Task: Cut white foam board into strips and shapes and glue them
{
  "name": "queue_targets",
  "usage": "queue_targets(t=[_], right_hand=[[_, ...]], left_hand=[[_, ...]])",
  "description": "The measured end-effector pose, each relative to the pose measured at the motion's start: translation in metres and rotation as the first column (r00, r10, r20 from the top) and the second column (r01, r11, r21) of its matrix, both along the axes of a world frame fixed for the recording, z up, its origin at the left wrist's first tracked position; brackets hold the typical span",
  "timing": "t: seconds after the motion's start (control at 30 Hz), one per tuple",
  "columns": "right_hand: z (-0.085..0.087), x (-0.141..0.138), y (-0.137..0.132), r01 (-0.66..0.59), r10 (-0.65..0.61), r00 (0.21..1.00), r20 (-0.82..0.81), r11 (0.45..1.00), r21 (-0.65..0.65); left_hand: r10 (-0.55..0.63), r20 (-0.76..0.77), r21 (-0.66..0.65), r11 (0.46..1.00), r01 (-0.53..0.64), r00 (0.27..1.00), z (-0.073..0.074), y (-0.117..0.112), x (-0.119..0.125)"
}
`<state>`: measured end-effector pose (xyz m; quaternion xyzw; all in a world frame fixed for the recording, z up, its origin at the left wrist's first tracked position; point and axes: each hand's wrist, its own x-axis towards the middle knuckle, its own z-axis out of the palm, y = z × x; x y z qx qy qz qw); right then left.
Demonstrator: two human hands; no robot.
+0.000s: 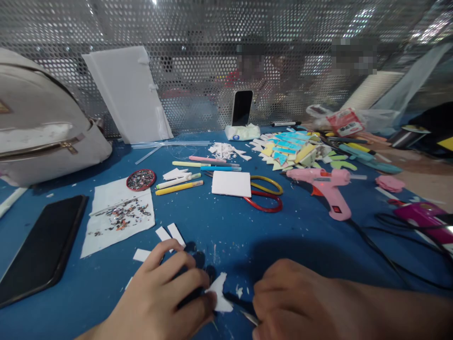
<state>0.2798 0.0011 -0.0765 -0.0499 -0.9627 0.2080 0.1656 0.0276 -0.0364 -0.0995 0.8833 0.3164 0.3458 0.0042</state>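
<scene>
Near the front edge of the view, my left hand (173, 288) bends over a small, jagged white foam-like piece (221, 293), its fingertips gripping the left side of it. My right hand (288, 302) is closed in a fist around a craft knife, of which only the pointed metal blade (249, 317) shows; the handle is hidden in the fist. The blade points toward the white piece and is apart from it. Small white scraps (239, 291) lie between the hands. Beyond my left hand are white strips (176, 234) and another white rectangle (141, 255).
A white block (231, 184) covers scissors (265, 202). Markers (179, 187), a pink glue gun (323, 182) with a cable, and coloured cut pieces (292, 147) lie beyond. At left are a phone (42, 245), beads on paper (118, 219) and a backpack (46, 127).
</scene>
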Motion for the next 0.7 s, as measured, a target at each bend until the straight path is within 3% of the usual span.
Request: queue_targets(t=[0.17, 0.27, 0.7], right_hand=[[0.012, -0.01, 0.004, -0.075, 0.073, 0.995, 0.069, 0.997, 0.02], [0.014, -0.014, 0.004, -0.055, 0.049, 0.991, 0.124, 0.997, 0.048], [0.008, -0.007, 0.007, -0.124, 0.127, 0.983, 0.133, 0.992, -0.033]], left_hand=[[0.007, 0.005, 0.014, 1.0, -0.007, 1.0, -0.001, 0.001, 0.001], [-0.006, 0.012, 0.022, 1.0, 0.006, 1.0, -0.001, 0.001, 0.0], [-0.041, 0.001, 0.016, 0.999, 0.041, 0.999, 0.002, 0.0, 0.002]])
